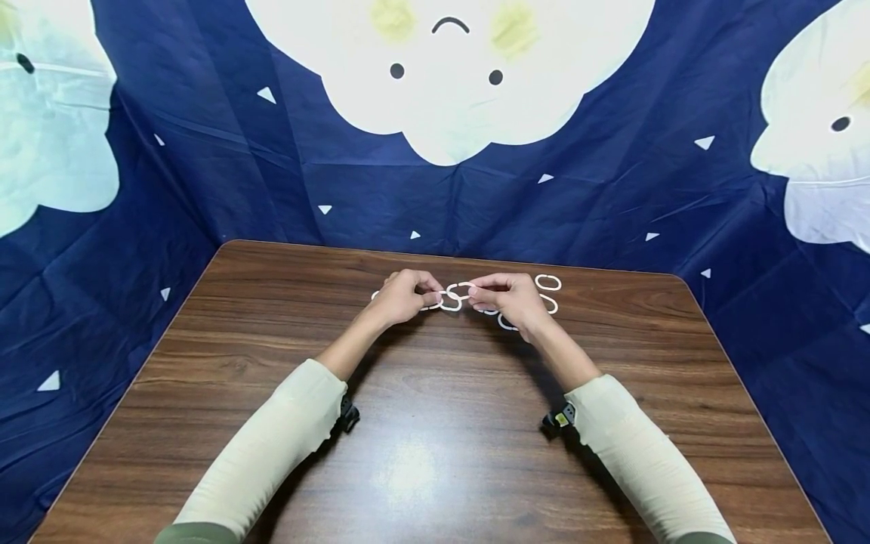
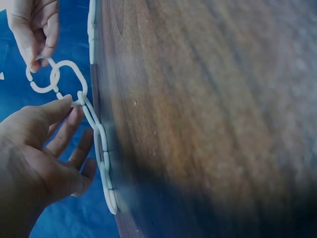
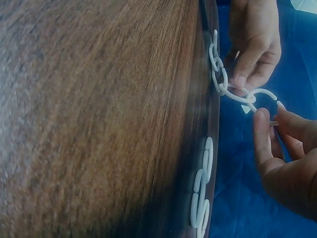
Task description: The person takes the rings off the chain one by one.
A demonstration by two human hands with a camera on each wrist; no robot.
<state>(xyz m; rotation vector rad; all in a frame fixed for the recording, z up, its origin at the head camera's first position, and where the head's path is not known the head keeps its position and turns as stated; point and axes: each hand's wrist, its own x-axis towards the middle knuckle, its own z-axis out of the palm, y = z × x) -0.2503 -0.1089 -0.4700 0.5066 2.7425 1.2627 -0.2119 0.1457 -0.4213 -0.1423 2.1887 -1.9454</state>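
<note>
Fingers of right hand pinching end link | left hand pinching next link | probably light, stiff, smooth; grip curved end

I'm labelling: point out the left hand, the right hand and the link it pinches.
Left hand (image 1: 402,296), head view: its back.
Right hand (image 1: 513,299), head view: its back.
Right hand's link (image 2: 41,90), left wrist view: lower curve.

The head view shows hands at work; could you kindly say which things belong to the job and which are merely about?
Job: left hand, right hand, chain, end link; probably other links.
Merely about: table, backdrop, wrist cameras.
</note>
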